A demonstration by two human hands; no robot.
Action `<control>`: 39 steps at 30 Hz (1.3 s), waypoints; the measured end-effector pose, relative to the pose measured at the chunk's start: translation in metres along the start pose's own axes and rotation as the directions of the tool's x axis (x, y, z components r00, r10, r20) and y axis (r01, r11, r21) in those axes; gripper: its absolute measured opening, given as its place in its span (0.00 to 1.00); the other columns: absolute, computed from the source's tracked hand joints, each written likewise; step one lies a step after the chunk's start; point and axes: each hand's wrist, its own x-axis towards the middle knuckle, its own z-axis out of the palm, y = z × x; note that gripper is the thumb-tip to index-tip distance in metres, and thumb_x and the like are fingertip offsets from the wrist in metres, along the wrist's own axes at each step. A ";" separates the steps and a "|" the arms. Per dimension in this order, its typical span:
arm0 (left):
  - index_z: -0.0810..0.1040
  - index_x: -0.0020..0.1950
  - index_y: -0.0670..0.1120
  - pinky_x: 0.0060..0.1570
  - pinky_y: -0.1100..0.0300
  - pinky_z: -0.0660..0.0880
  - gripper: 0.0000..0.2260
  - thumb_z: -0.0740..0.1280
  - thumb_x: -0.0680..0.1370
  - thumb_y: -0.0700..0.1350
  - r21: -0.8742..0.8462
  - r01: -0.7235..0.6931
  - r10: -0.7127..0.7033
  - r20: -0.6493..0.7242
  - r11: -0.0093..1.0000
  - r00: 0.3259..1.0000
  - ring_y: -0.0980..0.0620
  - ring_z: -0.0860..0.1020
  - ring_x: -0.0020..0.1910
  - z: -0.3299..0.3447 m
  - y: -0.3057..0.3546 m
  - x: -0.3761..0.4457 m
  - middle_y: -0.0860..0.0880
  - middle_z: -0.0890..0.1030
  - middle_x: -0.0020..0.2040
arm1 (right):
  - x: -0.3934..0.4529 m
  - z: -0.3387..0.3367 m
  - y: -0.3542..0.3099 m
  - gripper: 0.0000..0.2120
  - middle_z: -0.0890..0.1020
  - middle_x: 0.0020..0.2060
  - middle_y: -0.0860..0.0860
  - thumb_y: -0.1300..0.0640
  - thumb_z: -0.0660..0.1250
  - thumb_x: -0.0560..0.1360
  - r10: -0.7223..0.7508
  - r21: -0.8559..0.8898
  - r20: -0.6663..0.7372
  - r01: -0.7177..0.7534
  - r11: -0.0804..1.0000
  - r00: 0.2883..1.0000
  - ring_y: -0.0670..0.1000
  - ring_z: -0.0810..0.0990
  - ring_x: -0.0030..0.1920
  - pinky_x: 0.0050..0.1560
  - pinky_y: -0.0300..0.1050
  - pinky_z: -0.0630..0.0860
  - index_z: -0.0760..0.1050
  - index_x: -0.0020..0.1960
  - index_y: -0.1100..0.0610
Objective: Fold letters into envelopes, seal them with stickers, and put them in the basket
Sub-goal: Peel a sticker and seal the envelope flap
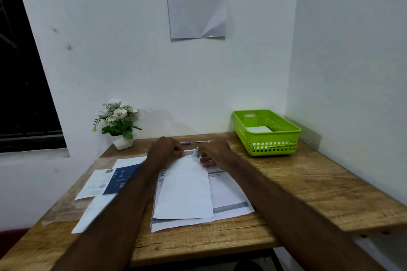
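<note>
Two bare forearms reach forward over the wooden bench [308,187]. Between them lies a white envelope [185,193], long side pointing away, resting on printed letters [229,196] spread flat beneath it. To the left, partly under the left arm, sit more papers [94,211] and a dark blue leaflet [123,178].

At the envelope's far end both hands meet. The left hand [165,153] has its fingers curled, pinching the envelope's top edge. The right hand [217,152] also has its fingers curled at that edge, beside a small light-blue sticker [196,152] that stands up between the two hands; whether the right fingers hold the sticker itself cannot be told.

Just beyond the hands a pen [193,142] lies across the bench. Farther back on the left stands a white-flowered plant [117,121] in a white pot. At the far right corner sits the green basket [273,145], with something white lying inside. A printed sheet [197,6] hangs on the wall above.
</note>
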 end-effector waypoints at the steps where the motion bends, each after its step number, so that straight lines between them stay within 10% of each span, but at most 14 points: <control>1: 0.87 0.43 0.53 0.39 0.61 0.68 0.05 0.75 0.72 0.53 -0.025 0.014 -0.013 0.019 1.000 1.000 0.54 0.80 0.41 0.001 0.000 -0.001 0.55 0.84 0.39 | 0.000 0.001 0.001 0.07 0.81 0.37 0.60 0.71 0.74 0.66 0.006 -0.008 -0.002 -0.006 1.000 1.000 0.56 0.82 0.33 0.36 0.50 0.83 0.77 0.41 0.64; 8: 0.79 0.33 0.52 0.36 0.61 0.69 0.11 0.76 0.72 0.52 -0.120 0.080 -0.066 0.116 0.990 0.991 0.54 0.79 0.37 0.008 -0.001 0.007 0.53 0.82 0.35 | 0.003 0.001 0.002 0.07 0.83 0.39 0.63 0.72 0.74 0.66 0.041 -0.018 -0.010 -0.041 0.999 0.999 0.57 0.83 0.35 0.39 0.50 0.84 0.78 0.41 0.66; 29: 0.79 0.43 0.45 0.32 0.61 0.66 0.18 0.72 0.76 0.60 -0.066 0.084 -0.061 0.289 0.994 0.955 0.53 0.74 0.35 0.003 0.005 0.009 0.49 0.76 0.37 | 0.004 0.000 0.004 0.10 0.82 0.36 0.58 0.72 0.74 0.69 0.137 -0.018 0.035 -0.137 0.990 0.990 0.53 0.82 0.38 0.51 0.49 0.84 0.77 0.36 0.62; 39: 0.77 0.30 0.45 0.25 0.66 0.66 0.11 0.68 0.73 0.41 -0.262 0.081 -0.028 0.201 0.962 0.979 0.54 0.70 0.23 0.011 0.029 -0.001 0.51 0.73 0.26 | 0.004 -0.005 0.006 0.07 0.82 0.35 0.59 0.72 0.74 0.68 0.097 -0.002 0.076 -0.097 0.995 0.992 0.52 0.82 0.35 0.34 0.45 0.82 0.79 0.42 0.64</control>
